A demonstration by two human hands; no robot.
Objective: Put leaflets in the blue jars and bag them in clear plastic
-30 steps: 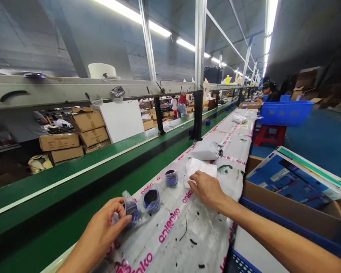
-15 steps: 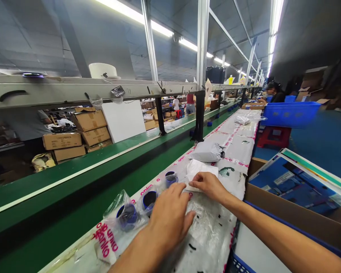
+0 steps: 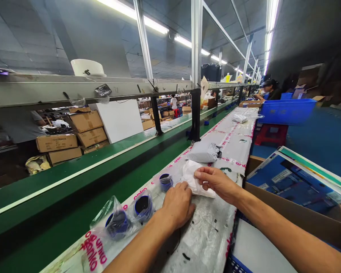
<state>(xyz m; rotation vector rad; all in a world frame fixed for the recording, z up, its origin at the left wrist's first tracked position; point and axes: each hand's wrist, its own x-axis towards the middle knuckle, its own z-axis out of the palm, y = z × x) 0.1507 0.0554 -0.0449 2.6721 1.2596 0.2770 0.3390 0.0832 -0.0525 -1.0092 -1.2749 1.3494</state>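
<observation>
While right fingers [image 3: 207, 175] pinch white bag [image 3: 191, 171], left fingers [image 3: 183, 188] touch edge; half-spread (palm down).

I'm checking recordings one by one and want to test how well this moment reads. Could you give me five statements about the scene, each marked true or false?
1. The right hand has its fingers at the thin white packaging. True.
2. The left hand wears a glove. False: it is bare, and so is the right hand.
3. Three blue cylinders are on the worktop, along its conveyor side. True.
4. The green conveyor runs to the right of the worktop. False: it runs to the left.
5. The blue tub stands on a red stool. True.
</observation>
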